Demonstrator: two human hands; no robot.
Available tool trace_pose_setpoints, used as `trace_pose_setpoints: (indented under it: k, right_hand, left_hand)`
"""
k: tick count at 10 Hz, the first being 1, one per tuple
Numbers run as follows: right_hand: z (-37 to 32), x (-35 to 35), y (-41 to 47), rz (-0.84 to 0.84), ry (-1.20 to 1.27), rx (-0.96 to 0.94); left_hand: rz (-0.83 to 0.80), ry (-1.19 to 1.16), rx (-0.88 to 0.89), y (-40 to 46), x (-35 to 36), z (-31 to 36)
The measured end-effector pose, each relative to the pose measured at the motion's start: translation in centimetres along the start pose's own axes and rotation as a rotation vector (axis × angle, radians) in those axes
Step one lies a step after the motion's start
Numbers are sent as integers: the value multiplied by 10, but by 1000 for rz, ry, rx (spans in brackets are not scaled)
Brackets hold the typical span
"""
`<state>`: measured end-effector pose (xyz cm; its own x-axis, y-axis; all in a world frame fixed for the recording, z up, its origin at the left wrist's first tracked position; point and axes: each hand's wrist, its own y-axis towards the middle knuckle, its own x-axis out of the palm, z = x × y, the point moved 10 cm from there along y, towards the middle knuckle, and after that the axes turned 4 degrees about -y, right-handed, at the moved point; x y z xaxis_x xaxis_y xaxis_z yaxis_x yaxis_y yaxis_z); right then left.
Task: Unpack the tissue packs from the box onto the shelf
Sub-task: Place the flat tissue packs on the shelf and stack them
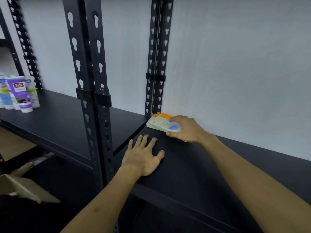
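A pale tissue pack (159,123) with an orange end and blue marks lies on the black shelf (193,162), back against the white wall beside a rear upright. A second pack seems to lie under it. My right hand (184,129) grips the pack's near end, fingers curled over the top and thumb at its front edge. My left hand (144,155) lies flat on the shelf board just in front of the pack, fingers spread, holding nothing. A corner of the cardboard box (25,189) shows at the lower left.
Black slotted uprights (90,84) stand between this shelf bay and the left one. Several tubes (20,95) stand at the far left of the neighbouring shelf board. A lower shelf level sits in shadow below.
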<state>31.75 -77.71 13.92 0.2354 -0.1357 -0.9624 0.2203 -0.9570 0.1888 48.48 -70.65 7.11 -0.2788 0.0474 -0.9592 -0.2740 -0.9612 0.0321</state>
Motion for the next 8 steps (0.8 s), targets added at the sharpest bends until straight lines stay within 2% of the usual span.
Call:
trace_pose_setpoints:
  k: [2, 4, 8]
  right_hand:
    - [7, 11, 35, -68, -160, -50]
    - [-2, 21, 46, -79, -154, -44]
    - [-3, 14, 37, 98, -82, -17]
  left_hand:
    - [4, -14, 2, 2, 0, -1]
    - [1, -8, -4, 1, -2, 0]
    - [3, -3, -5, 1, -2, 0]
